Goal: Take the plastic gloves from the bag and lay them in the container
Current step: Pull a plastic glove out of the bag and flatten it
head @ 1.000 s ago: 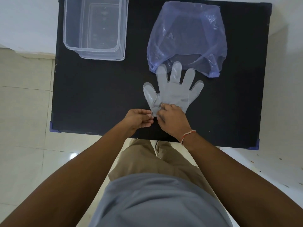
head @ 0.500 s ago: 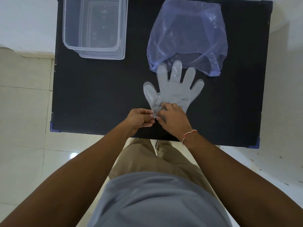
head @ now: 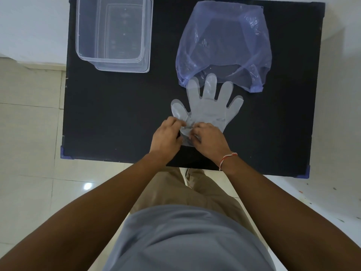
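A clear plastic glove (head: 210, 106) lies flat on the black table (head: 117, 114), its fingers spread and pointing away from me, the fingertips reaching the mouth of a translucent blue bag (head: 224, 42). My left hand (head: 166, 136) and my right hand (head: 209, 140) both pinch the crumpled cuff end of the glove at its near edge. A clear plastic container (head: 114, 30) stands at the far left of the table with nothing visible inside.
The table's near edge runs just behind my wrists, with blue corner caps (head: 64, 153). Pale tiled floor (head: 29, 133) lies to the left and right. A red-and-white thread band (head: 227, 158) circles my right wrist.
Both hands have shifted slightly forward onto the glove's cuff, and the cuff is more bunched between the fingers. The glove's fingers, the bag and the container have not moved.
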